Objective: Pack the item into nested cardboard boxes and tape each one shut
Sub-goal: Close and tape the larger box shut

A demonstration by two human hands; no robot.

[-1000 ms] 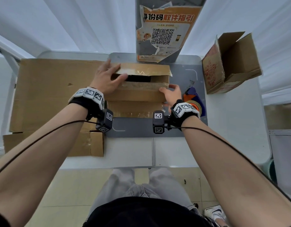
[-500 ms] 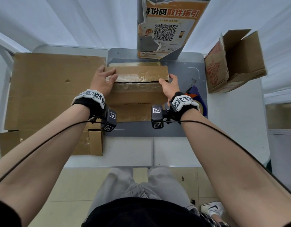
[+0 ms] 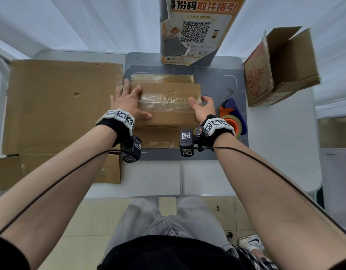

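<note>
Head view: cardboard box [image 3: 168, 98] at worktop centre, flaps folded down, old crinkled tape across top. Left hand [image 3: 127, 100] flat, fingers straight, pressing left end; right hand [image 3: 203, 106] loosely curled at right edge, holding nothing. Box likely light, stiff; steady by ends. Tape dispenser [image 3: 231, 117] just right; flattened cardboard [image 3: 57, 106] left; open box [image 3: 281, 69] far-right corner.

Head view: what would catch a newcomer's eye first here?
At the table's middle, a cardboard box with crinkled clear tape across its closed flaps, the left hand pressing flat on its left end and the right hand at its right edge. Just right lies an orange tape dispenser; behind stands a torn QR-code poster.
</note>
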